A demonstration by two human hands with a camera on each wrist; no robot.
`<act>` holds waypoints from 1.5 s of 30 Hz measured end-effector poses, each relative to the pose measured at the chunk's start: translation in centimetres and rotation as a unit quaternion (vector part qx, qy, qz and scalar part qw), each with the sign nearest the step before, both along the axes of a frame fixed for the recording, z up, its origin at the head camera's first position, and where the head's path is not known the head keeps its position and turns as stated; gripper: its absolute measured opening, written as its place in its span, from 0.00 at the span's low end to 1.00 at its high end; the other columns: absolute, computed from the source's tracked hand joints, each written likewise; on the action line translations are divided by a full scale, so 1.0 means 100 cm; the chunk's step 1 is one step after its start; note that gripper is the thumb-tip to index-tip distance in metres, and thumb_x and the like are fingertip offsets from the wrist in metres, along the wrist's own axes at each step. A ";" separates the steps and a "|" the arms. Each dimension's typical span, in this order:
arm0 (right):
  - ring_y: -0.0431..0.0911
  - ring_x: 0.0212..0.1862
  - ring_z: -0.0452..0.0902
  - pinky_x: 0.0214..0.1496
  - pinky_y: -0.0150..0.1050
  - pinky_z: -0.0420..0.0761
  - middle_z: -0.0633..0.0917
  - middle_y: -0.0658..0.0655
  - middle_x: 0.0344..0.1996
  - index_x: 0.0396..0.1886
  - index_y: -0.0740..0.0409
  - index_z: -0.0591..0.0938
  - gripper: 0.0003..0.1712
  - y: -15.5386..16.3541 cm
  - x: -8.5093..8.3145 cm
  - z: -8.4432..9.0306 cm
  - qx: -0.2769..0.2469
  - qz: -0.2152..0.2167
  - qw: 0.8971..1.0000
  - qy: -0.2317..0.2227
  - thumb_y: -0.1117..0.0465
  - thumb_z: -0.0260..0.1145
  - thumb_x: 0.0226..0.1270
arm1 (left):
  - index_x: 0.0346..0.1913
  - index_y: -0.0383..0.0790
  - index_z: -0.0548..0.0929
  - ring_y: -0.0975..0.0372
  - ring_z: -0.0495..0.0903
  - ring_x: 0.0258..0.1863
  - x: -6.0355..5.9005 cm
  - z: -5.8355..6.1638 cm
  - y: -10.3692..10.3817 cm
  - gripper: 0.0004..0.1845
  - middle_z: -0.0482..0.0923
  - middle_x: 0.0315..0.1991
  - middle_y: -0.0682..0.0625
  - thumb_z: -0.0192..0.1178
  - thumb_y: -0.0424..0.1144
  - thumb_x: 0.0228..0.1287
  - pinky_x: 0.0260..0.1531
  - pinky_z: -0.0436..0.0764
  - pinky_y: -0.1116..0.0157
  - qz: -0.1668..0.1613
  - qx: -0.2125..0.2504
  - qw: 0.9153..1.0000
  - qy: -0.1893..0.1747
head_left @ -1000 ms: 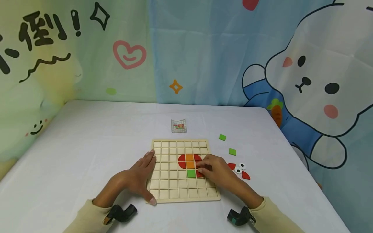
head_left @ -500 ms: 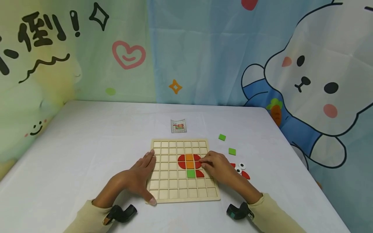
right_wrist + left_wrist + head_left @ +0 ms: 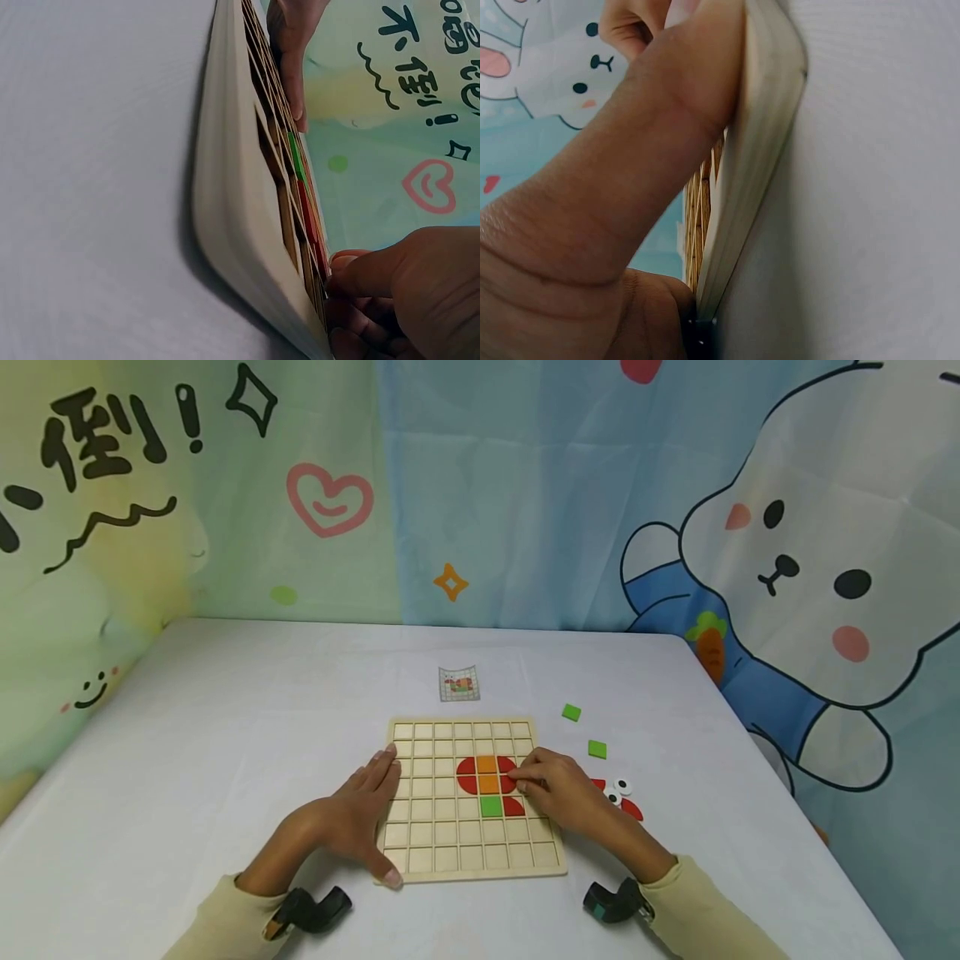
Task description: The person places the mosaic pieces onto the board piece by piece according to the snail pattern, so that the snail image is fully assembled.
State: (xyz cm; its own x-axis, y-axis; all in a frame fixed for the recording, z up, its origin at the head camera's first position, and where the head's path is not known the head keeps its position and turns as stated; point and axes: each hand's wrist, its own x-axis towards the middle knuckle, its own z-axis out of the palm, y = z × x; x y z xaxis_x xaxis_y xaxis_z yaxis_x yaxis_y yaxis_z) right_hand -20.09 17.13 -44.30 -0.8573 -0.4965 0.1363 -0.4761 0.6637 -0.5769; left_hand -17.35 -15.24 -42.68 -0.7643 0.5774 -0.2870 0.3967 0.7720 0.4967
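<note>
A wooden grid board (image 3: 435, 835) lies on the table with coloured tiles set in its cells. Two orange tiles (image 3: 487, 774) sit in the middle with red quarter-circle tiles (image 3: 467, 775) on both sides. Below them are a green square tile (image 3: 491, 807) and another red quarter-circle tile (image 3: 513, 807). My left hand (image 3: 352, 814) rests along the board's left edge, fingers straight, thumb at the front corner. My right hand (image 3: 558, 789) has thumb and fingers bent together, pinching at the outer edge of the right-hand red quarter-circle tile (image 3: 507, 784) in the second row.
Two loose green square tiles (image 3: 597, 749) lie right of the board. Near the right wrist are white eye pieces (image 3: 622, 787) and red tiles (image 3: 632, 810), partly hidden by the hand. A small picture card (image 3: 459, 684) lies behind the board on the white table (image 3: 300, 693).
My right hand has shifted slightly right from over the red tiles, uncovering the lower red quarter-circle and more of the one above it. The left hand has stayed in place.
</note>
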 end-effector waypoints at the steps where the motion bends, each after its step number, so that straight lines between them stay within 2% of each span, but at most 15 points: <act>1: 0.41 0.40 0.75 0.38 0.34 0.76 0.80 0.47 0.38 0.48 0.61 0.87 0.12 0.000 0.000 0.000 -0.001 0.003 1.000 0.001 0.68 0.67 0.65 | 0.74 0.24 0.40 0.44 0.31 0.75 0.000 0.000 0.000 0.79 0.27 0.76 0.34 0.77 0.66 0.31 0.70 0.42 0.47 0.000 0.001 1.000 0.000; 10: 0.41 0.36 0.75 0.35 0.34 0.77 0.83 0.51 0.39 0.45 0.62 0.87 0.10 0.008 0.001 0.006 -0.037 0.002 0.999 0.025 0.69 0.67 0.65 | 0.75 0.24 0.40 0.45 0.31 0.75 0.001 0.000 -0.001 0.79 0.28 0.76 0.34 0.77 0.67 0.31 0.70 0.42 0.47 0.001 0.005 1.000 0.003; 15: 0.39 0.34 0.75 0.34 0.33 0.78 0.83 0.50 0.37 0.44 0.62 0.87 0.10 0.019 0.000 0.005 -0.038 -0.007 0.998 0.044 0.70 0.67 0.64 | 0.75 0.25 0.40 0.45 0.30 0.75 0.001 -0.001 0.000 0.79 0.27 0.76 0.35 0.77 0.67 0.30 0.70 0.42 0.48 0.002 0.002 1.000 0.000; 22: 0.40 0.33 0.75 0.33 0.34 0.78 0.83 0.51 0.37 0.44 0.63 0.87 0.11 0.038 -0.004 0.004 -0.038 -0.033 0.997 0.059 0.73 0.68 0.61 | 0.75 0.25 0.40 0.45 0.30 0.75 0.000 0.000 0.000 0.79 0.27 0.76 0.35 0.77 0.67 0.31 0.70 0.42 0.48 0.001 -0.002 1.000 0.001; 30: 0.44 0.35 0.78 0.31 0.32 0.79 0.83 0.53 0.39 0.45 0.63 0.87 0.13 0.061 -0.014 0.000 -0.035 -0.085 0.994 0.058 0.74 0.69 0.59 | 0.74 0.24 0.41 0.45 0.32 0.75 0.001 0.003 0.001 0.78 0.28 0.76 0.34 0.78 0.66 0.31 0.70 0.43 0.47 0.005 0.003 1.000 0.000; 37: 0.46 0.39 0.79 0.37 0.34 0.81 0.83 0.55 0.42 0.48 0.63 0.87 0.14 0.071 -0.022 -0.005 -0.019 -0.122 0.991 0.061 0.71 0.70 0.61 | 0.75 0.25 0.41 0.45 0.31 0.75 0.003 0.003 0.000 0.78 0.28 0.76 0.34 0.78 0.66 0.31 0.70 0.43 0.47 0.008 0.004 1.000 -0.004; 40: 0.49 0.42 0.78 0.41 0.39 0.82 0.82 0.57 0.44 0.49 0.64 0.86 0.16 0.075 -0.024 -0.007 -0.007 -0.136 0.989 0.059 0.71 0.70 0.60 | 0.75 0.24 0.41 0.45 0.31 0.75 0.003 0.002 -0.001 0.78 0.28 0.76 0.34 0.78 0.66 0.31 0.70 0.43 0.47 0.008 0.006 1.000 -0.003; 45: 0.54 0.49 0.74 0.48 0.50 0.80 0.79 0.61 0.51 0.54 0.63 0.84 0.19 0.085 -0.028 -0.009 0.025 -0.170 0.985 0.023 0.67 0.70 0.62 | 0.75 0.25 0.41 0.45 0.31 0.75 0.002 0.001 0.000 0.79 0.28 0.76 0.34 0.77 0.67 0.30 0.70 0.43 0.48 0.004 -0.001 1.000 0.005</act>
State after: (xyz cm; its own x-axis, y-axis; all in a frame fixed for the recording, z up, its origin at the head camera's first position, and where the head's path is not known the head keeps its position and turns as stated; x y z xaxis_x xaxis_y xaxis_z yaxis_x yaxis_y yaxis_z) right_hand -22.90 25.62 -45.21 -0.9684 -0.1896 0.1623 -0.2473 0.8160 -0.5224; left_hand -17.14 -15.28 -42.62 -0.7714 0.5708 -0.2812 0.3953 0.7762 0.4912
